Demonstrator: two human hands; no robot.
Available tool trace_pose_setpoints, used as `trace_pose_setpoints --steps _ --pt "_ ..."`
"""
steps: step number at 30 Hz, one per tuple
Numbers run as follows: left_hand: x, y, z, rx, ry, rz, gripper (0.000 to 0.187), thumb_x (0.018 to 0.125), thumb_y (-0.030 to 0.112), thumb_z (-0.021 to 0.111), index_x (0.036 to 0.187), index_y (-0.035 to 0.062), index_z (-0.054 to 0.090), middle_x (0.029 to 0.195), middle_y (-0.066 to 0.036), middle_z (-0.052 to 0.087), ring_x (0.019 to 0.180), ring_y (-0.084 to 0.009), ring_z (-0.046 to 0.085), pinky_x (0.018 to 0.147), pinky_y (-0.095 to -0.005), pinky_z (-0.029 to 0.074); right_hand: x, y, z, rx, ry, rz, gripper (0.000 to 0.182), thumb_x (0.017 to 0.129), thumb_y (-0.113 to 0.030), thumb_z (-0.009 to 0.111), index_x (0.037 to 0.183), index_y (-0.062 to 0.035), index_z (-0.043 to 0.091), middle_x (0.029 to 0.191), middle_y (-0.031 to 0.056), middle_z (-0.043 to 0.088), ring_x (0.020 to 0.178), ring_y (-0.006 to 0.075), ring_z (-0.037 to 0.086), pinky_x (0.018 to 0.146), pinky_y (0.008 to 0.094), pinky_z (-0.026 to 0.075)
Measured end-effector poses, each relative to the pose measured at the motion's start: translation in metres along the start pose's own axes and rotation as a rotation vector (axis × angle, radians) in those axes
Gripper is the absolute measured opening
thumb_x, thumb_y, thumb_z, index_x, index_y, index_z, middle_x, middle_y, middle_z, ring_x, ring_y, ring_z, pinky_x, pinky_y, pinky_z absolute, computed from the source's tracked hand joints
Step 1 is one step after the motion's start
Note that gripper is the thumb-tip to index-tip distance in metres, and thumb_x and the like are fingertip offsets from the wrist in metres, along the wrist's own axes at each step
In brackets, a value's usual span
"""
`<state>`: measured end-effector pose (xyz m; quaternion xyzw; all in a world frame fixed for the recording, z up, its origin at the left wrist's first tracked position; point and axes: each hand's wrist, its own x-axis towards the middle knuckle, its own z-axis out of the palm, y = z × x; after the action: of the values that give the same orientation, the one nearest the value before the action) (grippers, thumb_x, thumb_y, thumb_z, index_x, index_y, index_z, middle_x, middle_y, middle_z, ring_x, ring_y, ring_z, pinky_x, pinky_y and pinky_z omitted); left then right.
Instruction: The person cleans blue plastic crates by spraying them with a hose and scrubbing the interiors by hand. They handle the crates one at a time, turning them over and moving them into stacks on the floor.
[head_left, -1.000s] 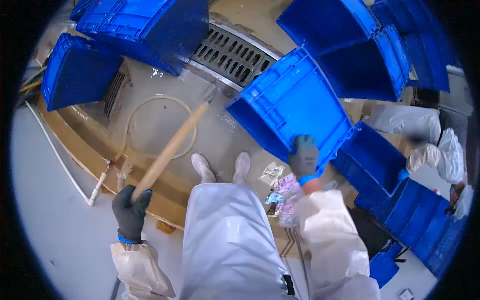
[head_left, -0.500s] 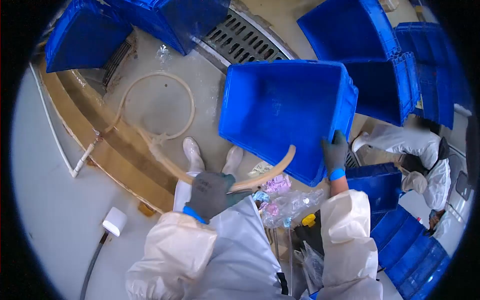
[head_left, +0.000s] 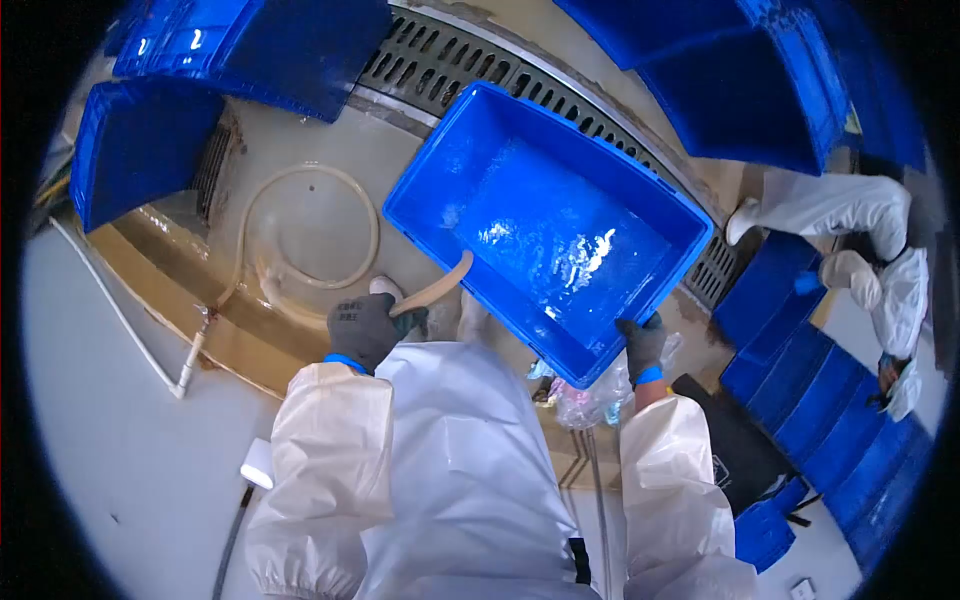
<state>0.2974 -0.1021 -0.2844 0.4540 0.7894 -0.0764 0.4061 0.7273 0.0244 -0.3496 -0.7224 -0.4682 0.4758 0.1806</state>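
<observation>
Gloved in grey, my left hand (head_left: 366, 328) is closed around a pale hose (head_left: 436, 290) near its free end, which points toward the near rim of a blue plastic crate (head_left: 560, 215). The rest of the hose lies coiled on the wet floor to the left. My right hand (head_left: 643, 341), also in a grey glove, grips the crate's near right corner. The crate is tilted with its open side facing me, and its wet inside glints. No water stream shows clearly at the hose tip.
A slotted drain grate (head_left: 450, 62) runs behind the crate. More blue crates (head_left: 740, 90) stand at upper right, upper left and lower right. A person in white (head_left: 880, 290) bends at the right. Clear plastic bags (head_left: 590, 402) lie below the crate.
The crate has turned and tipped so that its wet bottom now faces me. My left hand has drawn the hose left and up, its tip leaving the crate's right side.
</observation>
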Motion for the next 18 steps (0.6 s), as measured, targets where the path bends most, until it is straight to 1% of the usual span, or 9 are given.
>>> trace_pose_setpoints --steps 1,4,5,6,7,9,12,15,18 --pt "0.002 0.004 -0.003 -0.007 -0.030 -0.008 0.046 0.082 0.057 0.062 0.087 0.0124 0.072 0.079 -0.014 0.070 0.077 -0.0349 0.068 0.072 -0.0480 0.051 -0.004 0.007 0.002 0.038 0.004 0.012 0.039 0.069 -0.001 0.069 0.108 0.0001 0.066 0.100 0.0092 0.070 0.086 0.0196 0.065 0.079 0.0349 0.052" --pt "-0.005 0.046 0.001 -0.054 -0.015 0.117 0.047 0.082 0.057 0.062 0.089 0.0120 0.072 0.080 -0.014 0.069 0.079 -0.0351 0.068 0.074 -0.0479 0.051 -0.014 0.014 0.009 0.065 0.029 0.064 0.041 0.069 0.002 0.070 0.109 -0.0006 0.066 0.101 0.0091 0.071 0.087 0.0196 0.065 0.080 0.0340 0.052" --pt "-0.011 0.068 0.001 -0.234 -0.052 0.134 0.046 0.083 0.058 0.063 0.090 0.0125 0.071 0.081 -0.014 0.070 0.079 -0.0355 0.068 0.073 -0.0477 0.051 -0.014 0.019 0.009 0.073 0.038 0.080 0.041 0.069 0.002 0.070 0.109 -0.0007 0.065 0.101 0.0091 0.071 0.087 0.0195 0.065 0.080 0.0336 0.052" --pt "-0.011 0.086 0.005 -0.133 -0.070 0.204 0.048 0.082 0.059 0.063 0.089 0.0122 0.071 0.081 -0.014 0.070 0.077 -0.0353 0.068 0.071 -0.0472 0.052 -0.014 0.021 0.009 0.077 0.033 0.121 0.039 0.070 0.003 0.069 0.109 -0.0011 0.066 0.101 0.0086 0.071 0.086 0.0188 0.065 0.080 0.0326 0.052" --pt "-0.020 0.110 0.011 -0.191 0.098 0.203 0.049 0.081 0.060 0.064 0.084 0.0110 0.071 0.076 -0.013 0.069 0.072 -0.0356 0.067 0.068 -0.0472 0.052 -0.016 0.025 0.009 0.115 0.026 0.125 0.039 0.070 0.003 0.068 0.109 -0.0012 0.066 0.100 0.0082 0.070 0.086 0.0183 0.065 0.079 0.0323 0.052" --pt "0.001 0.122 0.041 -0.253 0.102 0.407 0.051 0.079 0.062 0.065 0.077 0.0121 0.072 0.072 -0.016 0.067 0.069 -0.0363 0.066 0.065 -0.0472 0.050 -0.015 0.035 0.009 0.183 0.009 0.127 0.038 0.071 0.003 0.067 0.108 -0.0012 0.066 0.099 0.0074 0.070 0.085 0.0174 0.064 0.079 0.0317 0.052" --pt "0.024 0.153 0.021 -0.301 0.008 0.269 0.053 0.080 0.063 0.064 0.078 0.0111 0.072 0.072 -0.016 0.067 0.072 -0.0370 0.066 0.067 -0.0474 0.050 -0.018 0.030 0.005 0.122 -0.005 0.133 0.037 0.071 0.002 0.067 0.107 -0.0008 0.066 0.098 0.0063 0.070 0.083 0.0163 0.064 0.078 0.0316 0.051" --pt "0.070 0.134 0.033 -0.216 0.032 0.094 0.054 0.080 0.065 0.063 0.089 0.0122 0.073 0.078 -0.016 0.069 0.077 -0.0370 0.067 0.071 -0.0474 0.051 -0.021 0.024 0.007 0.137 0.001 0.131 0.034 0.071 0.001 0.067 0.105 -0.0003 0.066 0.096 0.0059 0.070 0.081 0.0160 0.063 0.076 0.0317 0.051" --pt "0.073 0.113 0.003 -0.092 -0.014 -0.064 0.055 0.080 0.066 0.062 0.099 0.0158 0.073 0.085 -0.015 0.071 0.082 -0.0361 0.068 0.073 -0.0475 0.051 -0.020 0.030 0.008 0.160 0.027 0.112 0.030 0.072 0.000 0.068 0.102 -0.0003 0.066 0.093 0.0061 0.070 0.080 0.0155 0.063 0.073 0.0318 0.051"
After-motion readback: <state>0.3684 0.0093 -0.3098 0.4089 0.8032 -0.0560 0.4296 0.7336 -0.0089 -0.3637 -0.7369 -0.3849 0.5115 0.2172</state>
